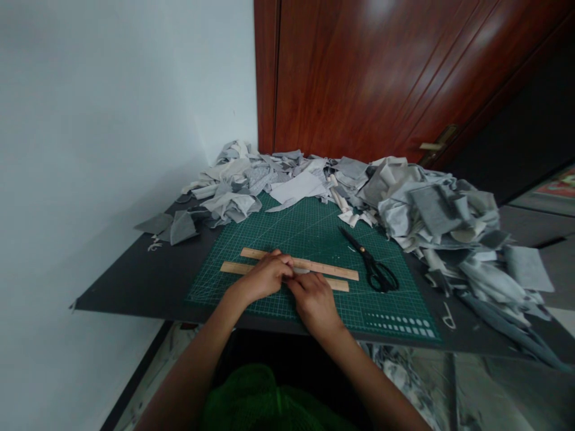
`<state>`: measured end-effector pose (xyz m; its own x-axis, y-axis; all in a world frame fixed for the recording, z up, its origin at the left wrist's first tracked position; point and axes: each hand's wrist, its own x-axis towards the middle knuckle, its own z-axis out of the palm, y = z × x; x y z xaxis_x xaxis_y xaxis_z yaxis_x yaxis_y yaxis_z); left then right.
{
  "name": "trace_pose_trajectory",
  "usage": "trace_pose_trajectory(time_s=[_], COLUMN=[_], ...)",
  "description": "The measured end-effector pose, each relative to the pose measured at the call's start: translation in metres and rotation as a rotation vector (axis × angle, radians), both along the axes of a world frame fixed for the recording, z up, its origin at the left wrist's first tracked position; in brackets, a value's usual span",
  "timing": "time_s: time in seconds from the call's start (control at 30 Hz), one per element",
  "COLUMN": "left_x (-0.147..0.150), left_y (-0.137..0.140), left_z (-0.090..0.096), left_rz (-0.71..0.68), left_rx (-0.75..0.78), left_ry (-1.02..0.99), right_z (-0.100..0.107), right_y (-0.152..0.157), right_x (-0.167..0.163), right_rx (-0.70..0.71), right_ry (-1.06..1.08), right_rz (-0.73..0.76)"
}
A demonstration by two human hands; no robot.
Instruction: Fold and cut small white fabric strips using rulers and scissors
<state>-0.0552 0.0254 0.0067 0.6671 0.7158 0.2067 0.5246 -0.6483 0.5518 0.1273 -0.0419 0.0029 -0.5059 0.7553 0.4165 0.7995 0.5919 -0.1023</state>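
Note:
My left hand (270, 274) and my right hand (314, 297) meet low over the green cutting mat (296, 224), fingers pinched together. Between them shows a small pale piece of cloth (300, 270), mostly hidden by the fingers. Two wooden rulers lie roughly side by side beneath the hands: a far ruler (335, 271) and a near ruler (233, 267), each partly covered. To the right of my right hand rest black-handled scissors (380, 275), their blades pointing to the far left.
Heaps of grey and white fabric scraps (440, 206) line the back and right of the dark table (135, 281). More scraps (233, 197) lie at the back left, near the white wall (112, 120). Behind stands a brown wooden door (359, 78). Scraps also litter the floor.

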Motion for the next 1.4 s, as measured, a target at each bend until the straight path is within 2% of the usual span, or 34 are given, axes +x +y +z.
trace_pose_trajectory(time_s=[0.37,0.67,1.0,1.4], left_x=[-0.001,-0.001,0.0,-0.003], left_y=[0.001,0.003,0.0,0.0], left_z=[0.002,0.001,0.006,-0.002], left_rz=[-0.034,-0.031,-0.02,0.02], left_rx=[0.021,0.01,-0.012,-0.04], left_ry=[0.0,0.006,0.016,0.02], right_z=[-0.002,-0.004,0.0,-0.002], right_y=[0.005,-0.001,-0.011,-0.02], right_x=[-0.012,-0.015,0.009,0.049], right_rx=[0.102,0.13,0.093,0.103], right_ry=[-0.013,-0.058,-0.07,-0.085], right_rz=[0.033,-0.026,-0.095,-0.14])
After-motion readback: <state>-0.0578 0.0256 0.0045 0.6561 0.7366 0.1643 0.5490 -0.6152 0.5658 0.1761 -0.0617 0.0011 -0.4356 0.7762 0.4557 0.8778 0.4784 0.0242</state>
